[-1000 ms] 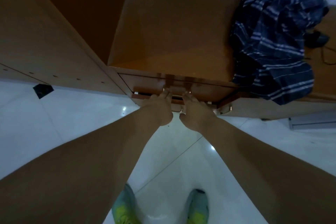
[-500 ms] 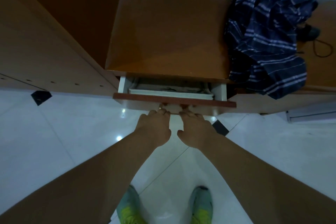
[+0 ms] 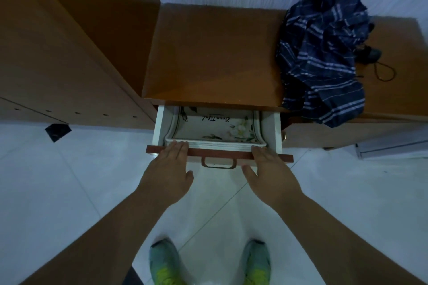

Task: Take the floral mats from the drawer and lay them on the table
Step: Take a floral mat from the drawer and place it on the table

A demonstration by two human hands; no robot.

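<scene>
You are looking down at a wooden cabinet with one drawer (image 3: 217, 154) pulled partway out toward you. Inside it lies a stack of floral mats (image 3: 215, 131), pale with white flowers and a line of script, filling the drawer almost wall to wall. Its long axis runs left to right, parallel to the drawer's red-brown front.

Your left hand (image 3: 168, 172) is open, palm down, fingers together, reaching over the left part of the drawer front so the fingertips touch or nearly touch the stack's near edge. Your right hand (image 3: 269, 174) mirrors it at the right part, also open and holding nothing. The drawer handle (image 3: 218, 163) sits between them.

The mats lie just ahead of and slightly below both hands, each about equally near its own end, so a two-handed lift looks likely. The bare tabletop (image 3: 213, 53) lies directly above the drawer; a striped dark cloth (image 3: 322, 53) is heaped at its right.
</scene>
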